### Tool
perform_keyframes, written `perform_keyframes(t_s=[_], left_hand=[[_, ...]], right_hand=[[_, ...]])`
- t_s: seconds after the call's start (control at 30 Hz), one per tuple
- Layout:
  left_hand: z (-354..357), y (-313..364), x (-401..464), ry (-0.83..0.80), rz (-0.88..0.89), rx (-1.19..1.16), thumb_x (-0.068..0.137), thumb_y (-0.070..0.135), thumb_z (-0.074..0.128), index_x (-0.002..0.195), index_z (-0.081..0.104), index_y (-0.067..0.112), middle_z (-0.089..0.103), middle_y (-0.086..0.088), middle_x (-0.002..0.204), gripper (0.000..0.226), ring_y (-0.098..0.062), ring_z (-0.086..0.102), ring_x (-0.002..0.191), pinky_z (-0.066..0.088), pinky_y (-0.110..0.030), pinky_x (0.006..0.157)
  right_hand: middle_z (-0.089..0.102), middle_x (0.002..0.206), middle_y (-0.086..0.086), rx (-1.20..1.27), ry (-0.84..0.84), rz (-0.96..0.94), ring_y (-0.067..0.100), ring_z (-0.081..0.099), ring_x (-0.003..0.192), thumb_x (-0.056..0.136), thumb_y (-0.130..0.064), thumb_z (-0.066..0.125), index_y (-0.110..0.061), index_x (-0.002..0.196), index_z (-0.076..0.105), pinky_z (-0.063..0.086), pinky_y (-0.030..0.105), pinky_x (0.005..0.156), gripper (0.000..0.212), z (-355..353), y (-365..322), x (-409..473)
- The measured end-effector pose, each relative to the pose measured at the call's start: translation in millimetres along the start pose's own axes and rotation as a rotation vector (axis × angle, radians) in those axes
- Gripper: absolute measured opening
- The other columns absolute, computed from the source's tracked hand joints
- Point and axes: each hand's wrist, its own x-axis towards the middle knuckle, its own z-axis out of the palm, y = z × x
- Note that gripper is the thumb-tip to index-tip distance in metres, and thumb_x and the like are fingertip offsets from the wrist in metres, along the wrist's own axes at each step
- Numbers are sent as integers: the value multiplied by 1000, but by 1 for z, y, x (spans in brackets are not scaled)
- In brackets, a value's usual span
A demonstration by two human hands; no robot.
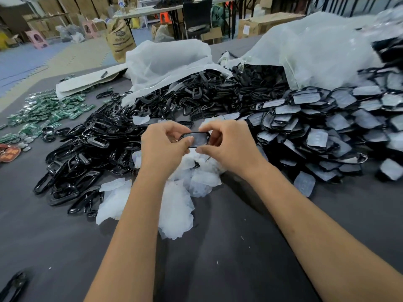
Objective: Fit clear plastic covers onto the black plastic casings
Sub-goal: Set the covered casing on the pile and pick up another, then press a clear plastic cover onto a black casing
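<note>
Our left hand (162, 147) and right hand (226, 144), fingers pinched around one black casing (196, 139), casing heap (91, 149) at nine o'clock.

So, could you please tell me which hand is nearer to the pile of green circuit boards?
Left. The left hand grips the black casing at table centre, on the side toward the green circuit boards; the right hand grips the casing's other end, farther away.

Left hand (162, 147) and right hand (226, 144) pinch one black casing (196, 139) above heaps of casings (91, 149) on the table (218, 258).
</note>
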Motion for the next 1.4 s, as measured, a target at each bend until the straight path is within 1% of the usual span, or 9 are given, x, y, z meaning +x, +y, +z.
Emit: perform_keyframes(t_s=[0.1, 0.33, 0.5, 0.63, 0.8, 1.0, 1.17, 1.3, 1.4], left_hand=[[22, 28, 4, 41, 55, 59, 79, 14, 87, 90, 73, 19, 72, -3, 77, 18, -21, 73, 69, 61, -42, 74], [109, 92, 10, -13, 190, 35, 87, 22, 81, 99, 73, 17, 72, 5, 86, 16, -13, 69, 82, 56, -31, 82], [160, 117, 0, -171, 343, 138, 99, 24, 63, 115, 72, 15, 75, -4, 106, 21, -23, 66, 100, 50, -32, 85], [163, 118, -4, -123, 373, 135, 99, 28, 64, 115, 73, 12, 75, -9, 102, 25, -26, 65, 98, 49, -36, 84], [140, 98, 3, -73, 243, 183, 101, 31, 60, 111, 74, 13, 76, -4, 104, 24, -23, 66, 100, 49, -33, 87], [98, 51, 23, -18, 78, 352, 92, 14, 59, 106, 74, 13, 75, -8, 109, 21, -30, 64, 105, 47, -36, 92], [61, 16, 58, -19, 65, 613, 86, 11, 60, 111, 71, 11, 71, -12, 113, 27, -31, 60, 110, 41, -38, 102], [50, -1, 88, -101, 43, 812, 91, 5, 55, 118, 65, 12, 63, -15, 122, 29, -35, 53, 120, 42, -35, 93], [46, -5, 102, -160, 16, 905, 93, 4, 53, 110, 64, 11, 63, -16, 119, 22, -36, 52, 121, 47, -39, 85]], right_hand=[[68, 69, -5, -122, 62, 5, 11, 62, 66, 73, -32, 92, -18, 104, 81, 52, 32, 72, 36, -29, 2, -1], [70, 82, -3, -484, 180, 209, 21, 66, 82, 73, -51, 90, -23, 102, 81, 51, 32, 75, 41, -121, 21, -7], [77, 107, 9, -605, 129, 421, 29, 71, 101, 79, -33, 88, -19, 113, 79, 58, 41, 94, 38, -163, 35, -13], [77, 105, 8, -581, 91, 463, 28, 71, 101, 78, -33, 88, -19, 115, 78, 58, 41, 95, 41, -165, 32, -14], [72, 93, -2, -514, 209, 353, 21, 70, 96, 81, -34, 87, -24, 101, 79, 56, 32, 87, 23, -144, 15, 7], [76, 98, 3, -483, 41, 234, 25, 71, 95, 86, -20, 76, -24, 93, 79, 59, 38, 88, 8, -72, -1, 54], [71, 111, 11, -611, -144, 180, 31, 68, 101, 89, -3, 64, -14, 107, 74, 60, 41, 87, 23, -10, 14, 94], [66, 120, 18, -688, -211, 138, 37, 62, 113, 92, -2, 64, -10, 118, 69, 58, 44, 90, 27, 19, 29, 120], [52, 133, 18, -743, -276, 71, 37, 48, 128, 98, -10, 65, -18, 136, 61, 52, 46, 99, 39, 34, 38, 135]])
